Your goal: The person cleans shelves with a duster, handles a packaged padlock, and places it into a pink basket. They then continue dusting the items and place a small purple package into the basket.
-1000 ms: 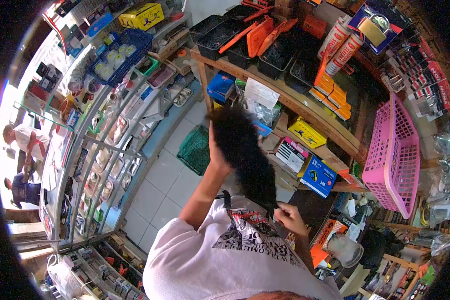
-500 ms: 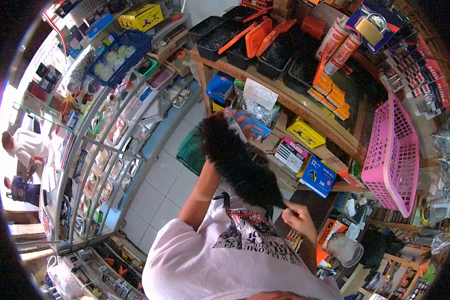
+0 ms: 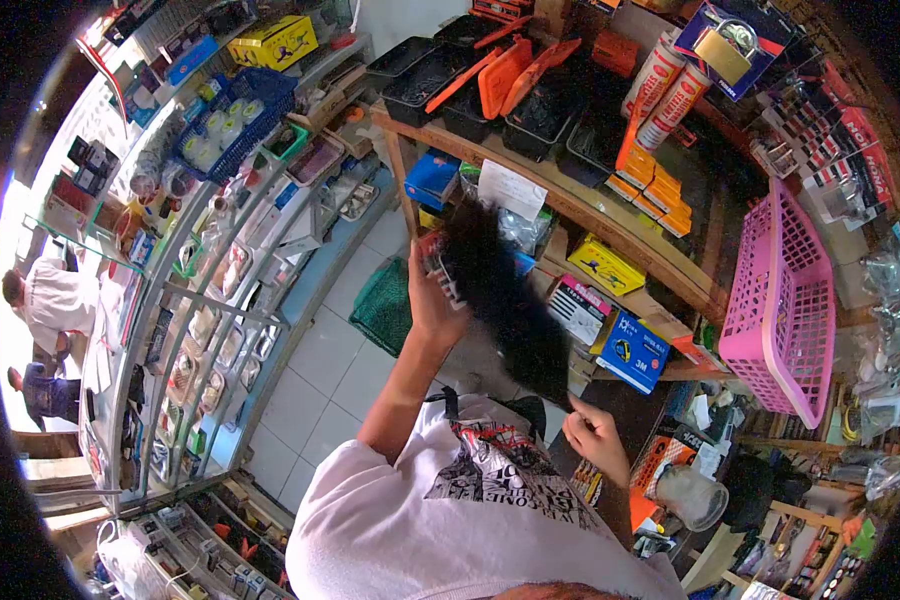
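Observation:
A black fluffy duster (image 3: 515, 320) slants across the middle of the view, blurred by motion. Its thin handle end is in my right hand (image 3: 594, 436), whose fingers are closed around it. My left hand (image 3: 438, 305) grips a small package (image 3: 447, 272) with red and white parts, partly hidden by the duster, which lies against it or just above it. Beyond the duster, a blue box (image 3: 434, 178) and a white paper (image 3: 512, 190) are on the shelf.
Black bins with orange lids (image 3: 505, 80) stand on the wooden shelf (image 3: 560, 188). A pink basket (image 3: 782, 310) is at the right, near a blue 3M box (image 3: 631, 352). Glass display shelves (image 3: 220, 300) line the left; two people are beyond them. A green net basket (image 3: 382, 308) is on the floor.
The duster has swung right, uncovering my left hand, which has moved slightly down with the package. My right hand stays nearly in place.

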Demonstrator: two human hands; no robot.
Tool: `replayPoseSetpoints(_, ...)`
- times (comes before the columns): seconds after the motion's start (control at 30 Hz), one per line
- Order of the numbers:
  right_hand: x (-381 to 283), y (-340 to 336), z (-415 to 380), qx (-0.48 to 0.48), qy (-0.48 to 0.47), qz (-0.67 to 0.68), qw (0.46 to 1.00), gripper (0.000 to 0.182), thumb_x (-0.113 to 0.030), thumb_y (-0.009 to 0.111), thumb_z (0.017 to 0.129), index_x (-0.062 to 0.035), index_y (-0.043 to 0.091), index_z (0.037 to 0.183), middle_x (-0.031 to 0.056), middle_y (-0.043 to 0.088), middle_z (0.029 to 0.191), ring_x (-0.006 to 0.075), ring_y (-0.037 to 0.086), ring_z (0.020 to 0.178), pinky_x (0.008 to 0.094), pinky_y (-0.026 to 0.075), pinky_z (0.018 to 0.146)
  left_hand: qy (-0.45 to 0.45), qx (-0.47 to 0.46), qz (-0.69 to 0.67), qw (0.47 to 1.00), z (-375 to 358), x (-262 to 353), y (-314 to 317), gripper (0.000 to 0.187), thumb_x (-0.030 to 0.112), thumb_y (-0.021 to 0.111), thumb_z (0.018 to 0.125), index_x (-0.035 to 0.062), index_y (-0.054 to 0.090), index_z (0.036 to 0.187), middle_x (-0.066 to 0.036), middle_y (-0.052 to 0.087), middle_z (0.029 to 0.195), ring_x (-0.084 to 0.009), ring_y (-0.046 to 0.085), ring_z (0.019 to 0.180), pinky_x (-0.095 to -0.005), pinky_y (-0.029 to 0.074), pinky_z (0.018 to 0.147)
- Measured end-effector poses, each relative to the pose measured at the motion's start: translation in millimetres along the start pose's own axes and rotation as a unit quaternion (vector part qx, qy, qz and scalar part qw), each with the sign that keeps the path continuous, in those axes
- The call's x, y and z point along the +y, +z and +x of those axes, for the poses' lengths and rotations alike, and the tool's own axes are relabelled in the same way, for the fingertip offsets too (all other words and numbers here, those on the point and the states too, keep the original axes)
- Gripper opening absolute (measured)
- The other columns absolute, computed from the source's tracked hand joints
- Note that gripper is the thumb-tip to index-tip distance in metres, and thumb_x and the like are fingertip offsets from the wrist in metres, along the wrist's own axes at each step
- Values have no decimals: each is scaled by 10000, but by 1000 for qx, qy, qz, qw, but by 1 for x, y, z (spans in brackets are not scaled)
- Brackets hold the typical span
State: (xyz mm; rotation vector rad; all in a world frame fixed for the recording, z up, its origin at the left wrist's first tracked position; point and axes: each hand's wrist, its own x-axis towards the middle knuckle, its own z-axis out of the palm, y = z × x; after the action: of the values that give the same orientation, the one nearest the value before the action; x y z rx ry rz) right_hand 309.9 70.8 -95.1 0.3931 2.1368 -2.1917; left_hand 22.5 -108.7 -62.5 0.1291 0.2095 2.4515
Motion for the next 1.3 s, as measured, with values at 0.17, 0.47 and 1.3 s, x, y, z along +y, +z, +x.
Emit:
replayPoseSetpoints(0.17,1,-4,5,-35,10,23,999,480,-55,528,978,-123,464,1449,-20,524,690,52,453,597,221,402,543,7,4,68,998,9,-4,-19,672,579,327,988,64,451,1402,-168,540,1360,-351,548,1207,-516,404,1063)
replayPoseSetpoints(0.47,1,-9,5,-77,63,52,994,465,-60,529,981,-106,469,1440,-23,478,645,48,395,530,211,343,479,-7,66,-2,998,8,-1,1,690,609,385,950,81,460,1387,-160,564,1306,-332,550,1182,-504,417,1040)
replayPoseSetpoints(1.3,-17,-15,6,-76,87,1,993,443,-112,537,990,-64,477,1426,-32,484,650,39,402,539,220,339,476,-3,89,7,996,3,2,-1,742,610,436,947,42,412,1423,-177,565,1303,-368,573,1142,-509,429,1027)
